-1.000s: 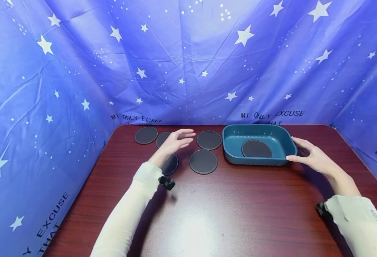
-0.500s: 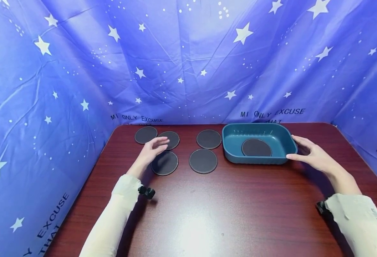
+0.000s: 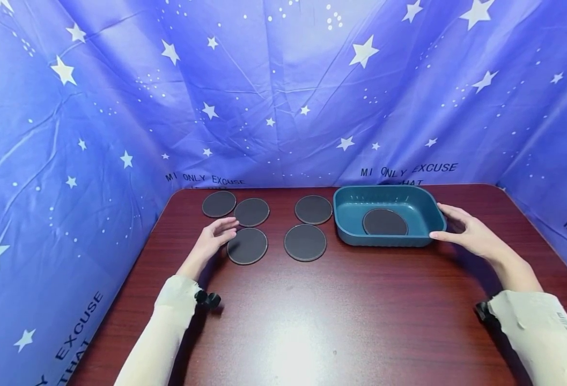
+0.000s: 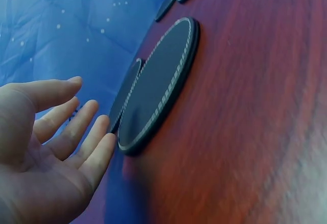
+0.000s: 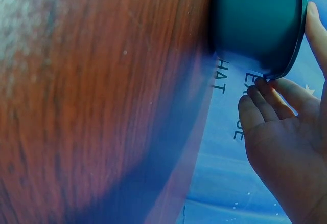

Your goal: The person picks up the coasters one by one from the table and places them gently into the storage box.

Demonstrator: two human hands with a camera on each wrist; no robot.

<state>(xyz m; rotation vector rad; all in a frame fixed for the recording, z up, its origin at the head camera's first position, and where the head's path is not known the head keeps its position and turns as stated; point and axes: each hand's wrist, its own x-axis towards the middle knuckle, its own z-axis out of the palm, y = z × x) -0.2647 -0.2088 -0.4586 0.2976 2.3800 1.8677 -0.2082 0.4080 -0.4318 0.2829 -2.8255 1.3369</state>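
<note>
My left hand (image 3: 209,239) hovers at the left edge of a round black coaster (image 3: 247,246), holding nothing. In the left wrist view this coaster (image 4: 156,88) shows pale stitching round its rim, with the fingertips close beside it. My right hand (image 3: 473,238) rests against the right end of a teal rectangular basin (image 3: 384,242). Its thumb lies at the near rim and its fairly straight fingers touch the outer wall; in the right wrist view the fingertips (image 5: 261,83) are at the basin's edge. One black coaster (image 3: 385,222) lies inside the basin.
Two more coasters, one behind (image 3: 251,212) and one at the far left (image 3: 219,204), lie past the left hand. Another pair, a rear coaster (image 3: 314,209) and a near coaster (image 3: 305,243), sits left of the basin. Starry blue cloth (image 3: 273,91) surrounds the dark red table (image 3: 360,311).
My left hand has moved left and toward me from between the coaster groups, uncovering the coasters beneath it. My right hand stays at the basin, which has not visibly moved.
</note>
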